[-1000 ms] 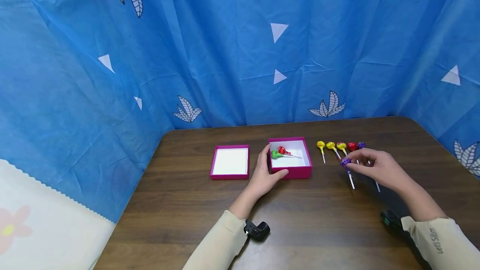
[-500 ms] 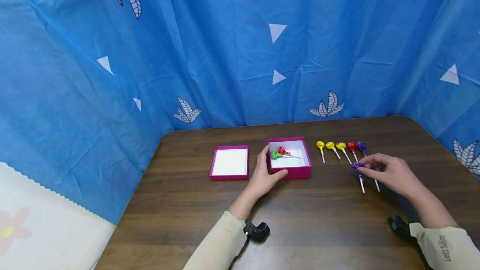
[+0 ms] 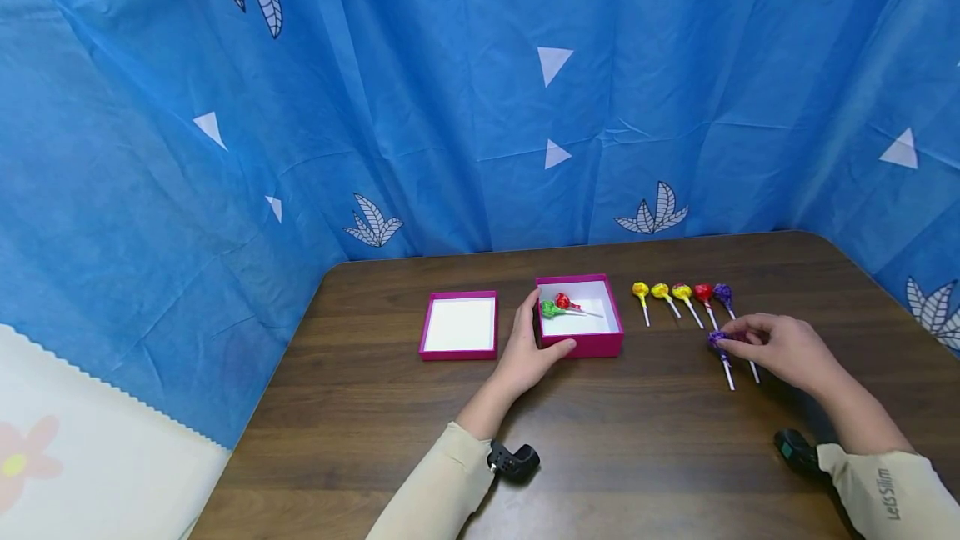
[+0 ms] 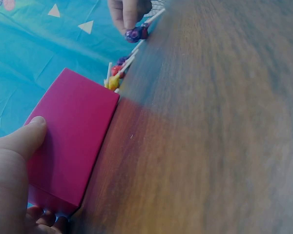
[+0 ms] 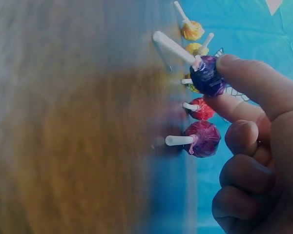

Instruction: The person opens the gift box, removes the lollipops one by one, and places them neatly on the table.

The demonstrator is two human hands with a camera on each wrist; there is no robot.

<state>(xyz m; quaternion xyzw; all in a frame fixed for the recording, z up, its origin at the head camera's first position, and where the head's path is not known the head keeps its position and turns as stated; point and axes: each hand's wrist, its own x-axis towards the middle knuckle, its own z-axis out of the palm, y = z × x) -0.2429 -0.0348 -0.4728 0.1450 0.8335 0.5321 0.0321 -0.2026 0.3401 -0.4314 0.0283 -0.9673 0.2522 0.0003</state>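
Observation:
My left hand holds the corner of an open magenta box, thumb on its front wall and fingers at its left side. Inside lie a green lollipop and a red lollipop. Between thumb and index finger, my right hand pinches a purple-wrapped lollipop by its candy head, the white stick pointing towards me. Beyond it runs a row of lollipops: yellow, another yellow, yellow-and-red, red and purple. A further stick shows beneath the right hand, which partly hides its lollipop.
Left of the box lies its magenta lid, white inside face up. Everything stands on a dark wooden table. A blue patterned curtain hangs behind the table. A pale cloth with a flower print is at the left.
My right hand, with the purple lollipop pinched in it, has moved right and a little towards me, mostly in the first half second. The left hand and the box stay in place.

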